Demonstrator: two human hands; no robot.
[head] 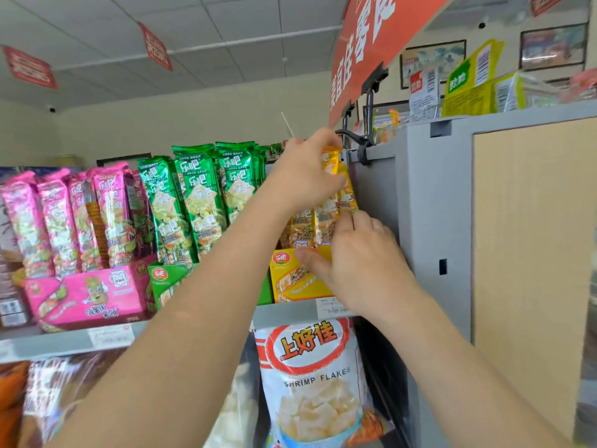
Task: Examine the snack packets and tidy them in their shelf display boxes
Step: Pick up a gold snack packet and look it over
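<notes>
Head view: yellow packets (323,221) gripped between hands (307,176) (361,263).

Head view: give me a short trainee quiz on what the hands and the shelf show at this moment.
1. True or false: the left hand grips a green packet.
2. Which display box stands next to the grey end panel? A the pink box, B the green box, C the yellow box.
3. Fill in: the bag below the shelf reads SHRIMP ____.
Key: 1 false, it grips a yellow packet; 2 C; 3 FLAKES.
</notes>
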